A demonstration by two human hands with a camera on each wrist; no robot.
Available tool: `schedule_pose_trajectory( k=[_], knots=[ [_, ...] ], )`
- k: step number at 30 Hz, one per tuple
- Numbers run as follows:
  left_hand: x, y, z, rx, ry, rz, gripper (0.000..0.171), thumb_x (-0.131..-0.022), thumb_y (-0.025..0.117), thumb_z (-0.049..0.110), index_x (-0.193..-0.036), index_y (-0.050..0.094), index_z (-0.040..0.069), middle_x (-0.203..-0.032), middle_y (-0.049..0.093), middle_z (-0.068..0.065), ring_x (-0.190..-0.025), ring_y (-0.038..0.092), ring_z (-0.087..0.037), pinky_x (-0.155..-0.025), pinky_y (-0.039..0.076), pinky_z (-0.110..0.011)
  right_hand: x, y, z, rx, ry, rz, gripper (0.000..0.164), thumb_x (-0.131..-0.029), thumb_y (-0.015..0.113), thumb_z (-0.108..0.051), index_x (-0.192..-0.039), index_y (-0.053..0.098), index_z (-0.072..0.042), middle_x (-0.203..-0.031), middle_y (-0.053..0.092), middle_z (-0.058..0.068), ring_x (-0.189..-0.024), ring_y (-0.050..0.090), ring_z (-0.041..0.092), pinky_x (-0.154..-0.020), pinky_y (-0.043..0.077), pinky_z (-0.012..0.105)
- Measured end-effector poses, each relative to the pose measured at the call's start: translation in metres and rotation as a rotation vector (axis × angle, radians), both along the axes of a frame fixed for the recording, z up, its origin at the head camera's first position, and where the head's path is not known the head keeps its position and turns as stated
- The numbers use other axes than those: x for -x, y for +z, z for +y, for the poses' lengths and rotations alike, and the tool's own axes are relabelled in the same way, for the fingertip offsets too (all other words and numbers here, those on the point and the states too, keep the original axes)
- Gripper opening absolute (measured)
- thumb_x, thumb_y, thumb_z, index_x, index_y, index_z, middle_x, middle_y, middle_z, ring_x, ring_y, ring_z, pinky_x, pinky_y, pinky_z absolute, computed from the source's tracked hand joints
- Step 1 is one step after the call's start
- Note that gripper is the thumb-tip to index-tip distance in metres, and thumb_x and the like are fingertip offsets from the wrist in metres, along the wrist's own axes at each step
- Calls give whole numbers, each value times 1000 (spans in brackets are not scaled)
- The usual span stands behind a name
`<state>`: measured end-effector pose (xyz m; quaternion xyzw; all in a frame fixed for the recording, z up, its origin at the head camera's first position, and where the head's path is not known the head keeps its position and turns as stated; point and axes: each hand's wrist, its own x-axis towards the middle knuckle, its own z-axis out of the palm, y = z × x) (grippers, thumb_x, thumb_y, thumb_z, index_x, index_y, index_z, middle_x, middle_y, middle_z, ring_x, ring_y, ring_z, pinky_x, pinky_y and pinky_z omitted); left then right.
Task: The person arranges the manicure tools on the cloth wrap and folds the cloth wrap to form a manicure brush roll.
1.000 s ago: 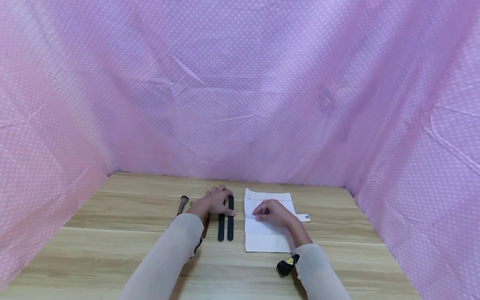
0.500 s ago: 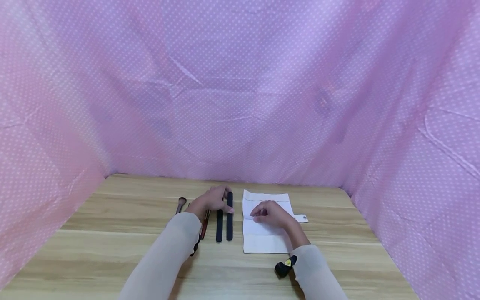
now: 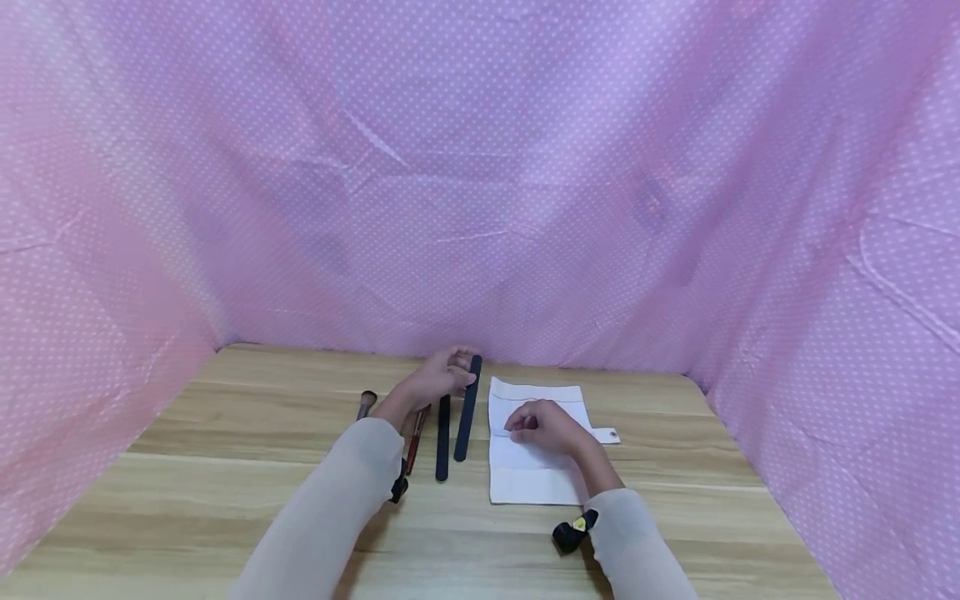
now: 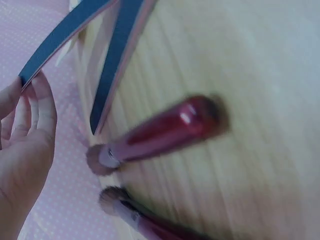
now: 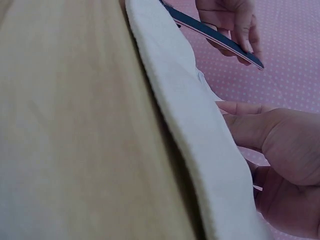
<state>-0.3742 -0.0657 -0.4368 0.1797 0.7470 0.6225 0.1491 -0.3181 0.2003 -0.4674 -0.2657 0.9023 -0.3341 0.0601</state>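
Note:
My left hand [image 3: 438, 379] pinches a black nail file [image 3: 468, 412] near its far end. In the left wrist view, thumb and fingertips hold the tip of this file [image 4: 55, 45], which is lifted at that end. A second black nail file [image 3: 442, 442] lies on the table just left of it. My right hand [image 3: 550, 427] is over an unfolded white cloth pouch [image 3: 528, 486], its thumb and forefinger pinching the pouch at a crosswise edge. In the right wrist view, the cloth [image 5: 192, 130] partly hides the fingertips.
Makeup brushes lie left of the files: one with a red handle [image 3: 415, 442] and one with a dark bristle head [image 3: 367, 402], partly behind the left arm. A snap tab [image 3: 607, 436] sticks out from the pouch's right side. Pink dotted cloth [image 3: 480, 250] hangs around the wooden table [image 3: 465, 542].
My left hand has taken hold of the right-hand nail file and moved it away from me and slightly right, so it now slants. My right hand and the pouch have stayed put.

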Motion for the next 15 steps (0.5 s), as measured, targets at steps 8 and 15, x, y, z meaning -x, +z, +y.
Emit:
schedule_pose_trajectory(
  k=[8,15],
  knots=[
    [12,3,19,-147,149,17,54,-97,65,-1,-148,48,8,-128,55,-18,-105,63,-27,-88,59,-41,2,1,1,-1,13,-2,13,-92,76,-7,-102,79,-15,-90,68,-9,-80,57,10,-75,49,26],
    [18,-1,36,-228,278,51,51,-96,65,-6,-144,52,5,-119,57,-16,-101,64,-24,-82,61,-37,3,1,-3,-2,-3,-13,12,-93,74,-6,-98,78,-16,-89,67,-9,-81,58,11,-76,49,27]
  ],
)
